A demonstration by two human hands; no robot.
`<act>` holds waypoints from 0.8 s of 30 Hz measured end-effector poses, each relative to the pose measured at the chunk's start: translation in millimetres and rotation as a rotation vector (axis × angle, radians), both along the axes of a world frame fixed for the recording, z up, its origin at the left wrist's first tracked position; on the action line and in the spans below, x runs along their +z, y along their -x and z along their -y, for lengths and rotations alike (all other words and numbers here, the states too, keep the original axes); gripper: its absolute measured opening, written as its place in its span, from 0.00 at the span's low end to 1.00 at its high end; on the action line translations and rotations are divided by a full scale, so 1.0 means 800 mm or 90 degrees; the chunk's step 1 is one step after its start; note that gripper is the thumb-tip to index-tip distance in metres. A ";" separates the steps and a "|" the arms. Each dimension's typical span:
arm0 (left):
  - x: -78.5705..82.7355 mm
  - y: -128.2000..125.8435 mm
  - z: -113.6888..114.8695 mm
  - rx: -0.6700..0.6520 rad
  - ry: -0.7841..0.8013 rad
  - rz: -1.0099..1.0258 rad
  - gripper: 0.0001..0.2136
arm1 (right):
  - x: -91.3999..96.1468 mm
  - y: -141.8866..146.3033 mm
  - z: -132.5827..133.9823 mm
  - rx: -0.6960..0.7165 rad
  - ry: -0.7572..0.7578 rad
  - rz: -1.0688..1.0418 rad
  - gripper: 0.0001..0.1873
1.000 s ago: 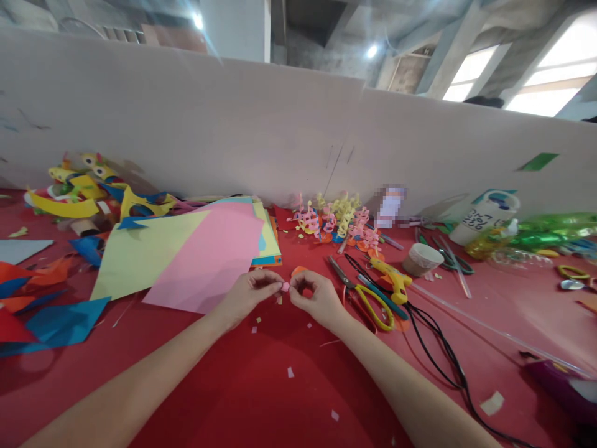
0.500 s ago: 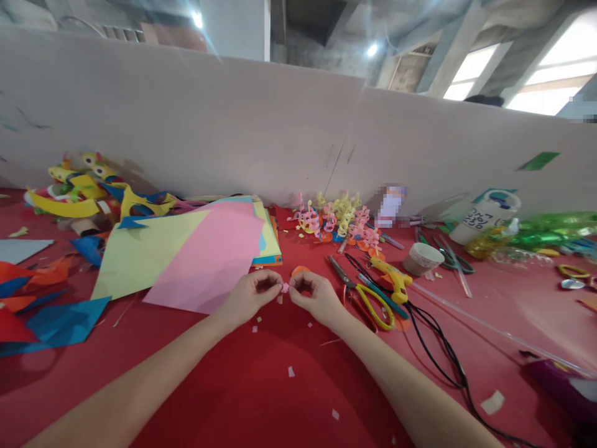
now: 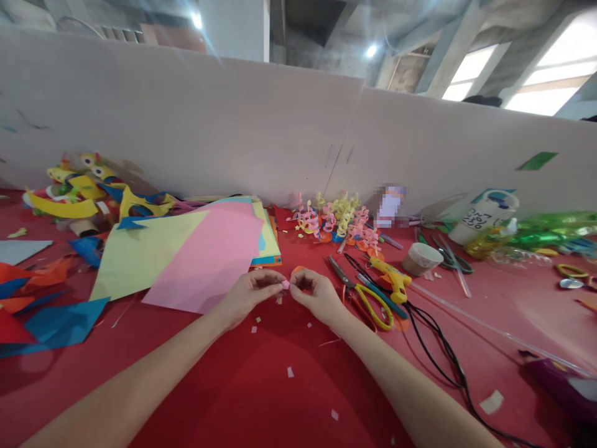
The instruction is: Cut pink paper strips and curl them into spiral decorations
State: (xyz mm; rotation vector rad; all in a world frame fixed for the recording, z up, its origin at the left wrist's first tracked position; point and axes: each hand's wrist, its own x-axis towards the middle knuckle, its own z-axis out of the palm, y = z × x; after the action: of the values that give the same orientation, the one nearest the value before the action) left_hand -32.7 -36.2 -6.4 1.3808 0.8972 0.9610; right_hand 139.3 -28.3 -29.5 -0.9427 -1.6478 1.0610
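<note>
A tiny pink paper piece [image 3: 285, 285] is pinched between the fingertips of both my hands, just above the red table [image 3: 289, 398]. My left hand [image 3: 249, 295] is closed in a pinch on its left side. My right hand [image 3: 316, 294] is closed in a pinch on its right side. An orange paper disc [image 3: 297, 270] lies right behind my right fingers. A pink sheet [image 3: 209, 255] lies just left of my left hand.
Yellow-handled scissors [image 3: 368, 298], a yellow glue gun [image 3: 394, 280] with a black cord [image 3: 443, 354], a paper cup [image 3: 421, 258] and curled paper flowers [image 3: 336, 221] lie to the right. Coloured sheets and scraps [image 3: 51, 298] cover the left. A white partition [image 3: 233, 124] stands behind.
Both hands have shifted very slightly upward while still pinching the pink piece; the fingers have worked it a little.
</note>
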 end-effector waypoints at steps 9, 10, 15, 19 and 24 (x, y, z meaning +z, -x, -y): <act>-0.001 -0.001 0.000 0.004 -0.005 -0.035 0.07 | -0.006 -0.001 -0.001 0.004 -0.032 0.030 0.03; -0.001 -0.001 0.000 0.003 -0.004 -0.033 0.07 | -0.007 -0.001 -0.001 0.003 -0.031 0.031 0.03; -0.001 -0.003 0.000 0.025 0.061 0.064 0.08 | -0.005 -0.002 -0.002 -0.018 -0.037 0.018 0.03; 0.000 -0.003 -0.001 0.088 0.146 0.134 0.11 | -0.001 -0.001 0.001 -0.039 -0.053 0.017 0.03; 0.001 -0.004 0.001 0.046 0.124 0.109 0.09 | 0.003 0.002 0.004 -0.033 -0.090 0.028 0.03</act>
State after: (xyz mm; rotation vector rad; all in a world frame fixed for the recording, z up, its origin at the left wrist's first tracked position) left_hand -29.3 -37.1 -5.3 1.0902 0.8916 1.0027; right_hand 138.0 -31.5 -27.1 -0.9156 -1.7023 0.8823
